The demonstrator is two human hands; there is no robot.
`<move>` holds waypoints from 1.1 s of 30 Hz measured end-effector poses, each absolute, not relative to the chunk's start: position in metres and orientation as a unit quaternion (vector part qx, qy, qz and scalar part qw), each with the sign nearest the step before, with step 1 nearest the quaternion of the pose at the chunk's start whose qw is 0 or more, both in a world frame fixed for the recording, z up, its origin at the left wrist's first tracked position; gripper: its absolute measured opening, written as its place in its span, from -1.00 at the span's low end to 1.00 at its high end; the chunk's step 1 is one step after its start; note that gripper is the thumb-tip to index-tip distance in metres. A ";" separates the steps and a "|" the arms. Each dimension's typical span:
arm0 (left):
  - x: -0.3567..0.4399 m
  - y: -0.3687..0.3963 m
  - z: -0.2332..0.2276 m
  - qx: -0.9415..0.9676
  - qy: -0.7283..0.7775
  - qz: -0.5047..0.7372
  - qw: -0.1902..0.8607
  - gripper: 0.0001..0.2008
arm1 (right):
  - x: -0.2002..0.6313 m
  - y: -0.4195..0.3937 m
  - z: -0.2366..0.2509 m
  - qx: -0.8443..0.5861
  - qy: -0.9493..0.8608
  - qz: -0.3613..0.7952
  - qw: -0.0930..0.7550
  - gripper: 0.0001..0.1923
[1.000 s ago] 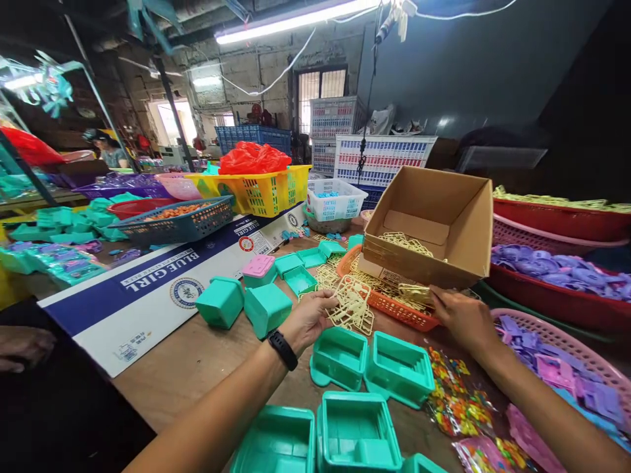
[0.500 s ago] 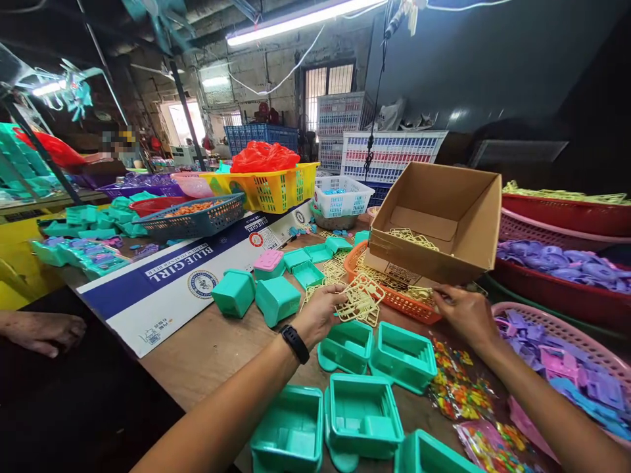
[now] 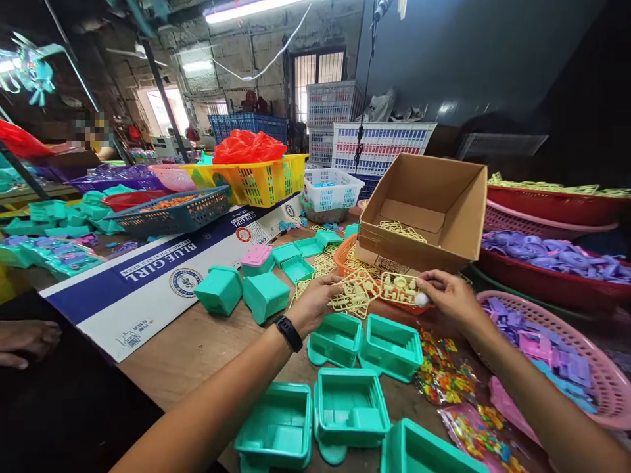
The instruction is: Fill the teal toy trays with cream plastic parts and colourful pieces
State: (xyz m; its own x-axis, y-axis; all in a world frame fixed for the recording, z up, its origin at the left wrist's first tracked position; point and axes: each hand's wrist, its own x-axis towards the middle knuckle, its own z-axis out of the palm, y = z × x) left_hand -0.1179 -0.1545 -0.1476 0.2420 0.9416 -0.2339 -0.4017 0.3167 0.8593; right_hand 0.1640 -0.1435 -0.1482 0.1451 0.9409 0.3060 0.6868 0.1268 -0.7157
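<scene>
Fluorescent tube overhead, window glare; bright table, dark corners, wide-angle edge distortion.

I see pale yellow part frames over an orange basket under a brown cardboard box. At six o'clock sit teal trays on the brown desk; at three, purple pieces fill a pink basket; at ten, a blue-and-white printed board. At five, multicoloured packets.

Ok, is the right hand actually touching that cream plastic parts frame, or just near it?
Touching. The head view shows the right hand pinching the edge of the cream parts frame between its fingertips, above the orange basket.
</scene>
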 end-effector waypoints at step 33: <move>-0.174 -0.161 -0.175 0.759 0.337 0.353 0.431 -0.68 | 0.058 -0.190 -0.174 -0.473 -0.806 0.183 0.307 -0.74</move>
